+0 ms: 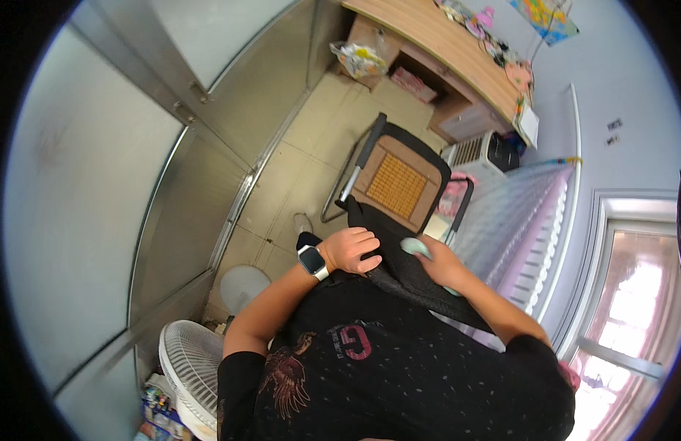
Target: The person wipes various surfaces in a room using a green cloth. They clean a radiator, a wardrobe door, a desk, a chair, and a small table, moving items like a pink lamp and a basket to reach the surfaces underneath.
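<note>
A dark grey-black cloth [399, 274] lies over the top of the chair's back, close to my body. My left hand [351, 251], with a watch on its wrist, has its fingers curled on the cloth's left side. In my right hand [441, 264] is a mint-green handheld tool [415, 248] with a rounded head. It is held against the cloth, and a bit of its other end shows below my palm; its exact kind is unclear. The chair [399, 184] has a black frame and a brown seat with a woven yellow-brown centre, facing away from me.
A white fan [190, 371] stands at my lower left, beside frosted sliding panels [83, 184]. Ahead is a wooden desk [429, 37] with a plastic bag [361, 60] by its side. On the right are an air cooler [482, 153], a sheer-covered rack [513, 220] and a window.
</note>
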Demonstrator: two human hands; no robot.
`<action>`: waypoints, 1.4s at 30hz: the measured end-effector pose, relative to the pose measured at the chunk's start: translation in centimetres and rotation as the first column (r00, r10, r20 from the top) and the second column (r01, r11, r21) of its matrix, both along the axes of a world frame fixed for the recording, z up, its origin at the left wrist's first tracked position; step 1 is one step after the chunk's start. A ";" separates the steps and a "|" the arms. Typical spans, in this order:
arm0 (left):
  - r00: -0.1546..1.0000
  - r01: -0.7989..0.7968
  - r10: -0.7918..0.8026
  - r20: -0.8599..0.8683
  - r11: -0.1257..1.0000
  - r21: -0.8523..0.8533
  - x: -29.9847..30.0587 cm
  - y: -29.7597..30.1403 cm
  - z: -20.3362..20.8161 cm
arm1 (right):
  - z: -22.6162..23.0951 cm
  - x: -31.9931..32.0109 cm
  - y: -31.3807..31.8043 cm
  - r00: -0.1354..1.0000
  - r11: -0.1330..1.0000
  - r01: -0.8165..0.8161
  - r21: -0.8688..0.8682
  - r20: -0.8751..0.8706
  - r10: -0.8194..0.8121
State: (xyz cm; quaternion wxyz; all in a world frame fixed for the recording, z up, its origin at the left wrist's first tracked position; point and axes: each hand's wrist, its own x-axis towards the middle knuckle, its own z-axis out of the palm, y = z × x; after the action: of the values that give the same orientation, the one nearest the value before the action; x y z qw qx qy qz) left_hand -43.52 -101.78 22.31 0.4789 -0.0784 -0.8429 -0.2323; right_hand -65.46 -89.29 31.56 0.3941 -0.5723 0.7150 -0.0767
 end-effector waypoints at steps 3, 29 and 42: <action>0.990 0.064 -0.060 0.130 0.998 -0.026 0.4 -1.6 0.8 | 1.0 3.0 -4.7 0.977 0.990 0.135 0.037 0.163 -0.139; 0.978 0.210 -0.210 0.004 0.976 0.052 -1.0 -4.0 -2.0 | 2.6 2.5 -5.0 0.864 0.961 0.255 0.104 0.421 -0.275; 0.659 -0.586 0.002 0.753 0.628 0.511 7.4 -7.2 -8.7 | 4.8 6.6 -9.7 0.585 0.981 -0.193 -0.011 0.801 0.124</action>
State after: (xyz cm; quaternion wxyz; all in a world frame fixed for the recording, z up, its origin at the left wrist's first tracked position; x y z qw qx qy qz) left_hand -36.17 -108.98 13.62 0.1521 0.3607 -0.7942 -0.4648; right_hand -58.83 -98.94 36.35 0.6987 -0.5233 0.4120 -0.2612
